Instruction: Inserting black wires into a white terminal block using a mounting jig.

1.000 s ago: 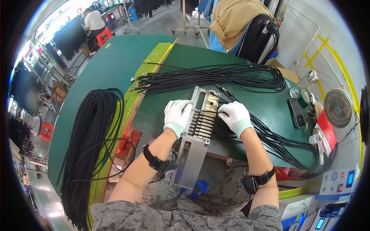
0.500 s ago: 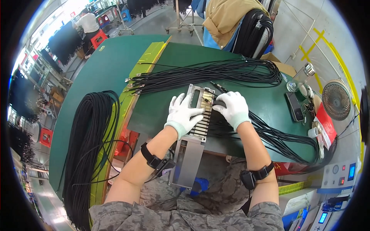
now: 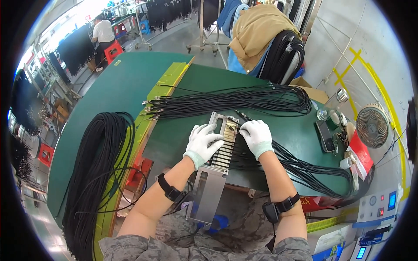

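A long metal fixture (image 3: 204, 191) with a row of narrow slots lies over the table's near edge, its lower end above my lap. Black cables enter the slots from the right. My left hand (image 3: 202, 144), in a white glove, rests on the fixture's left side with fingers apart and the thumb stretched over the slots. At the upper right edge, the gloved fingers of my right hand (image 3: 257, 137) are pinched together at a black cable end by the upper slots; the fingertips partly hide it. Just beyond them lies another cable end (image 3: 241, 114).
Bundled black cables (image 3: 244, 98) lie across the far side of the green table (image 3: 126, 74); another bundle (image 3: 93, 174) hangs at left. At right are a phone (image 3: 324, 135), a glass bottle (image 3: 333, 104) and a fan (image 3: 373, 125). A person (image 3: 103, 32) sits in the far left background.
My right hand has drawn slightly away from the slots, fingers still together. My left hand stays on the fixture. The whole view has shifted, with the table lower in it.
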`<state>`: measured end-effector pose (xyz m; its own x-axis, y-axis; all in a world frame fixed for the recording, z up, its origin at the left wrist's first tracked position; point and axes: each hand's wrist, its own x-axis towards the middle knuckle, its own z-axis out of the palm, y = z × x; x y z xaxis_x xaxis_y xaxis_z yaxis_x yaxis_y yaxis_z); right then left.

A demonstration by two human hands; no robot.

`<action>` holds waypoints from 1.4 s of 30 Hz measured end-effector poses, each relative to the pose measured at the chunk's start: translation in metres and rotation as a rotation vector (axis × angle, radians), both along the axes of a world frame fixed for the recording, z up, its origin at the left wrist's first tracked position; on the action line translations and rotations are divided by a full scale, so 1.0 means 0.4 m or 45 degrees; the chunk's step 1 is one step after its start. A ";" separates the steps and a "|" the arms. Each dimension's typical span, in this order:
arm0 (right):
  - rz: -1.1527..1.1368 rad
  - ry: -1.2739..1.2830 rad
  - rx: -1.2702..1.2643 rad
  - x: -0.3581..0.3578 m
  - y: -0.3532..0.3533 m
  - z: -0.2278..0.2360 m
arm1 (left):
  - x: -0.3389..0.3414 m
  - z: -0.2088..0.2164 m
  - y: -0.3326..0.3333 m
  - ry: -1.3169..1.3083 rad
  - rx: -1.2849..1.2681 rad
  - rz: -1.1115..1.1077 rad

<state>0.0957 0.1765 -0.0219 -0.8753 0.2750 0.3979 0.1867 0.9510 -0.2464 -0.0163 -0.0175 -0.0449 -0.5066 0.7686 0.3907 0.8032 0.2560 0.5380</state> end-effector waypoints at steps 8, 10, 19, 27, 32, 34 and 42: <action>0.008 0.013 0.048 -0.004 -0.008 0.004 | -0.004 -0.005 0.005 -0.073 0.071 0.005; 0.083 0.058 -0.089 -0.003 -0.016 0.024 | -0.018 -0.001 0.011 -0.226 0.139 -0.001; 0.232 -0.080 -0.185 0.005 -0.081 0.045 | -0.022 0.005 0.004 -0.151 0.314 0.067; 0.098 -0.158 -0.113 0.022 -0.030 0.029 | -0.019 0.011 0.001 -0.232 0.205 0.383; 0.022 -0.236 -0.032 0.016 -0.029 0.026 | -0.021 0.010 -0.002 -0.171 0.166 0.390; 0.046 -0.225 -0.030 0.014 -0.031 0.027 | -0.026 0.009 -0.004 -0.201 0.126 0.379; 0.011 -0.264 -0.102 0.007 -0.043 0.009 | 0.013 0.014 0.013 0.264 -0.016 0.147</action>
